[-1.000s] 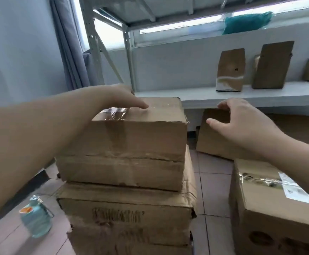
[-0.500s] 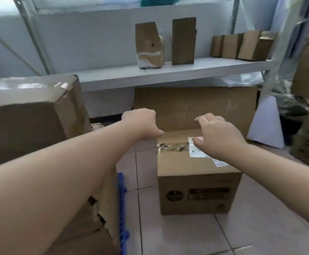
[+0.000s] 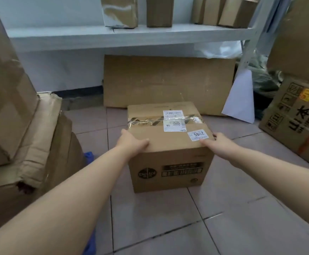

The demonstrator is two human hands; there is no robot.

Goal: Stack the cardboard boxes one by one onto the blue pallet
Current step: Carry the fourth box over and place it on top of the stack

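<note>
A taped cardboard box [image 3: 168, 162] with white labels sits on the tiled floor in front of me. My left hand [image 3: 131, 141] grips its top left edge, thumb lying on the top. My right hand [image 3: 217, 142] presses against its top right edge, fingers wrapped over the side. To the left stands a stack of worn cardboard boxes [image 3: 21, 126]; beneath it a sliver of the blue pallet [image 3: 89, 155] peeks out, mostly hidden by the stack and my left arm.
A flat cardboard sheet [image 3: 168, 80] leans against the wall under a white shelf [image 3: 128, 33] carrying small packages. A printed box [image 3: 297, 118] leans at the right with another above it. A white sheet [image 3: 241, 96] stands by the shelf leg.
I turned from the stack toward the floor box. Both hands dropped from hovering above it to its top side edges, and the box is closer in view.
</note>
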